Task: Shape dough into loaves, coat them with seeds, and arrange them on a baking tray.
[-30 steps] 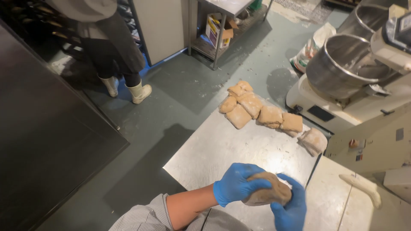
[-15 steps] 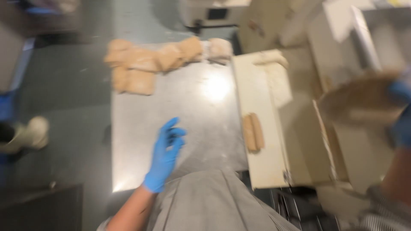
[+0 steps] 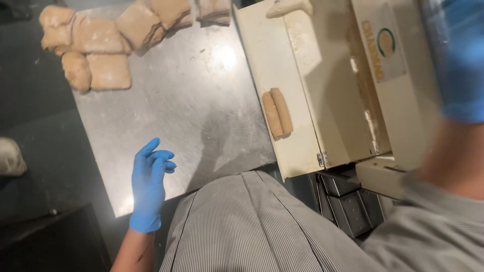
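Observation:
My left hand [image 3: 148,186], in a blue glove, hangs open over the near edge of the steel table [image 3: 191,100], fingers apart and holding nothing. My right hand [image 3: 459,60], also gloved in blue, is raised at the upper right beside the cream dough machine [image 3: 393,75]. It is blurred and close to the camera, so I cannot see whether it holds anything. Two rolled dough logs [image 3: 277,113] lie side by side on the machine's cream tray [image 3: 297,151]. Several flat floured dough pieces [image 3: 96,45] sit at the table's far left corner.
Another dough piece [image 3: 287,6] lies at the tray's far end. Dark metal loaf tins [image 3: 348,201] are stacked under the machine. Another person's pale shoe [image 3: 10,156] stands on the dark floor to the left. My striped apron [image 3: 252,226] fills the bottom.
Both hands held one dough piece a second ago. The left hand let go and dropped to the table's near edge. The right hand went to the machine on the right and is now raised.

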